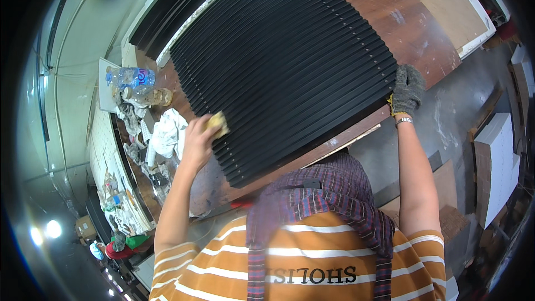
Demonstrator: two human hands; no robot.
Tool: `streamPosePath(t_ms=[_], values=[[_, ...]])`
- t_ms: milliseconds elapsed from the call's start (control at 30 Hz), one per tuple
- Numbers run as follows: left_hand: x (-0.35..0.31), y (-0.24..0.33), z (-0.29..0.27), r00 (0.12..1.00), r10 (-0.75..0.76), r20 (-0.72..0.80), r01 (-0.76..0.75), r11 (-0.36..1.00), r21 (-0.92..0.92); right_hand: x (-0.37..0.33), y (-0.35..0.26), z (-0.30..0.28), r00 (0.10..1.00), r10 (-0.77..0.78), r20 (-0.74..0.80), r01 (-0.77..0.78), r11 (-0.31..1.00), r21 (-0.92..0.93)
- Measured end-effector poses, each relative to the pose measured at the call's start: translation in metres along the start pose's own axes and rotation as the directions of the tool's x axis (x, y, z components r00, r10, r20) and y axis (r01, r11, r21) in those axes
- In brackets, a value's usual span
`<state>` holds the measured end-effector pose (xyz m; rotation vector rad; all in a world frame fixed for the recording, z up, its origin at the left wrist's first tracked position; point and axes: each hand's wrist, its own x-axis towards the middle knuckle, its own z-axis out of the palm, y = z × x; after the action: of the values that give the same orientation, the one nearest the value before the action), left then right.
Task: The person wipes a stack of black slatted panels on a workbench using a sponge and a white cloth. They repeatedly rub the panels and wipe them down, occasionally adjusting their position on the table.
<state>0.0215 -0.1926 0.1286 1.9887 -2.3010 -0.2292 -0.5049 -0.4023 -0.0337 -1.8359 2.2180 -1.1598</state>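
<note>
My bare left hand (199, 137) pinches a yellowish sponge (218, 125) at the left edge of a wide bed of black ribbed strips (273, 72). The strips lie side by side, and rows of small pale dots cross them near both ends. On my right hand (408, 90) is a grey knitted glove with a yellow cuff. Its fingers are bent round the right-hand corner of the strips. Beneath them lies a reddish-brown board (356, 134), showing along the near edge and at the far right.
Left of the strips stand a blue-labelled plastic bottle (131, 77) and a bottle with brownish contents (147, 96), near a crumpled white cloth (169, 132). More black strips (173, 8) lie at the far left. White boxes (493, 170) stand at right. Another person (118, 248) is at lower left.
</note>
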Motion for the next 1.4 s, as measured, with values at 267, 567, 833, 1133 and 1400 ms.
streamPosePath(t_ms=[267, 567, 833, 1133, 1400], values=[[0.02, 0.002, -0.017, 0.954, -0.049, -0.295, 0.076, 0.994, 0.083, 0.0, -0.001, -0.002, 0.998, 0.058, 0.034, -0.061, 0.995, 0.075], [0.064, 0.017, -0.025, 0.997, -0.056, 0.046, 0.043, 0.969, 0.245, 0.0, 0.007, 0.001, 1.0, -0.004, 0.019, 0.004, 1.0, -0.004], [0.133, 0.044, 0.01, 0.931, 0.306, -0.201, -0.296, 0.952, 0.077, 0.0, 0.003, 0.0, 0.999, 0.029, 0.039, -0.03, 0.999, 0.038], [0.074, 0.0, -0.03, 0.994, -0.046, -0.104, 0.071, 0.966, 0.25, -0.002, 0.005, 0.0, 0.999, 0.032, 0.021, -0.033, 0.998, 0.055], [0.059, 0.008, 0.003, 0.997, 0.066, -0.042, -0.062, 0.994, 0.094, -0.001, 0.003, -0.001, 0.998, 0.055, 0.026, -0.058, 0.993, 0.102]])
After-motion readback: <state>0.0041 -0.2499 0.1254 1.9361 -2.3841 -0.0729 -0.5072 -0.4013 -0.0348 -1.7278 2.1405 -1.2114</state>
